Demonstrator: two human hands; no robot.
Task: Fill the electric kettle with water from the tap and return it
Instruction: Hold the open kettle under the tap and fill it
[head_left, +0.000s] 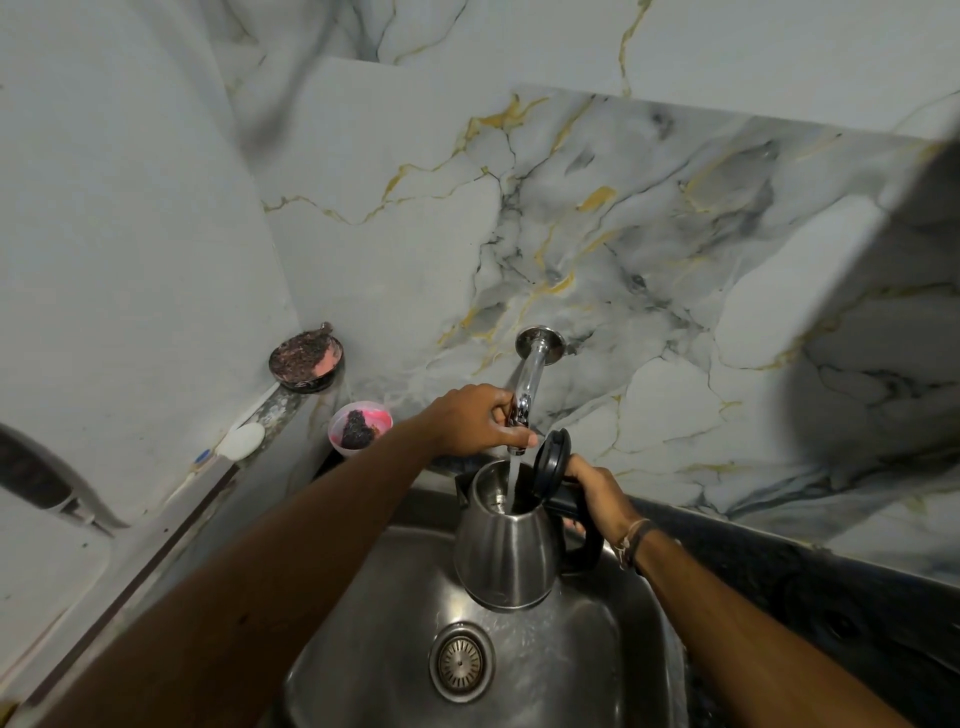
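A steel electric kettle (501, 556) hangs over the sink (613, 670), its black lid (551, 461) flipped up. My right hand (597, 493) grips the kettle's black handle. A chrome tap (531, 379) juts from the marble wall, and a thin stream of water (513, 478) falls from it into the kettle's mouth. My left hand (475, 421) is closed around the tap's lower end, just above the kettle.
The sink's drain strainer (461, 662) lies below the kettle. A pink bowl with a dark scrubber (359, 426) and a round black dish (306, 361) sit at the left corner ledge. A white soap bar (241, 440) rests on that ledge. Dark countertop (810, 587) runs to the right.
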